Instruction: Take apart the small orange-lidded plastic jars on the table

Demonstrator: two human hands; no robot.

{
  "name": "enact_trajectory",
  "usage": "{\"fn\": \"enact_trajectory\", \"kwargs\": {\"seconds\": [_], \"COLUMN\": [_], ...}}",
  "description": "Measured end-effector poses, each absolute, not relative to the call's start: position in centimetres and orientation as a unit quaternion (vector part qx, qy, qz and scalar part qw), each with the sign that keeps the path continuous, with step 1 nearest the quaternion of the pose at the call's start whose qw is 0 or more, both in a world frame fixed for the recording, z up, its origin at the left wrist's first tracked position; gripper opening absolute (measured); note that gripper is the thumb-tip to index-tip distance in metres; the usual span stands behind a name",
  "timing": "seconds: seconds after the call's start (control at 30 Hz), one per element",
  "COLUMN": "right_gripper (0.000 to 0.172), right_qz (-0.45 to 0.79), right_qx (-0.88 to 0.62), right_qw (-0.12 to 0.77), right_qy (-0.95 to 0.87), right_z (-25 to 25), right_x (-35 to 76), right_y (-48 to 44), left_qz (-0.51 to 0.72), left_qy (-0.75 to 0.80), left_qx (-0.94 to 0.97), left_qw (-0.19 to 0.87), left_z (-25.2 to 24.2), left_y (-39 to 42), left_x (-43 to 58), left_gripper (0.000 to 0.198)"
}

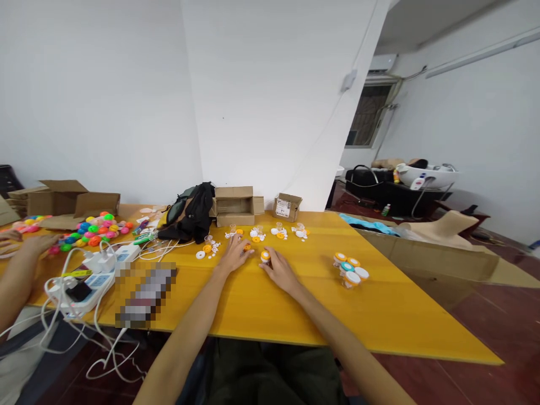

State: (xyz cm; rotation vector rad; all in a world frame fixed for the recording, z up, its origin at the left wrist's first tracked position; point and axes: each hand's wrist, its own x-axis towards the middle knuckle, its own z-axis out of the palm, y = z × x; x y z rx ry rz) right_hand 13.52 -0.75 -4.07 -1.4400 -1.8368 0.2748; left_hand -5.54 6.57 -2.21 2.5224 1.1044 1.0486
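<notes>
My right hand (279, 271) is closed round a small clear container with an orange and white lid (265, 257), near the middle of the yellow table (270, 320). My left hand (234, 256) has its fingers curled at an orange piece (247, 247). Behind the hands lie small groups of parts: orange rings (280, 236), white discs (200, 255), small white pieces and clear cups. On the right side of the table stands a cluster of several lidded containers, with orange and white lids (352, 278) and one teal lid (347, 267).
Open cardboard boxes (234, 211) and a black bag (192, 216) stand along the wall. At left are a power strip (90, 287) with cables, a pixelated flat object (145, 295), colourful balls (95, 229) and another person's hands (37, 244). A large carton (405, 259) adjoins the right edge.
</notes>
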Motion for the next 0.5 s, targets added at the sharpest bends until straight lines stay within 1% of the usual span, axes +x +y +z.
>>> {"fn": "enact_trajectory", "kwargs": {"seconds": [0.17, 0.27, 0.37, 0.5], "right_gripper": [0.025, 0.022, 0.02, 0.014], "right_qz": [0.19, 0.215, 0.218, 0.197], "right_qx": [-0.562, -0.552, -0.536, -0.542], "right_qw": [0.435, 0.465, 0.489, 0.489], "right_qy": [-0.678, -0.658, -0.653, -0.654], "right_z": [-3.9, -3.9, -3.7, -3.3], "right_x": [13.8, 14.0, 14.3, 14.6], "right_y": [0.5, 0.4, -0.2, -0.8], "left_qz": [0.348, 0.323, 0.294, 0.285], "left_qy": [0.378, 0.366, 0.345, 0.348], "left_qx": [0.857, 0.873, 0.891, 0.893], "left_qw": [0.038, 0.018, 0.026, 0.03], "left_z": [-2.0, -1.6, -1.4, -1.2], "left_y": [6.2, 5.7, 5.3, 5.3], "left_x": [-5.5, -5.5, -5.4, -5.4], "left_gripper": [0.022, 0.025, 0.023, 0.022]}}
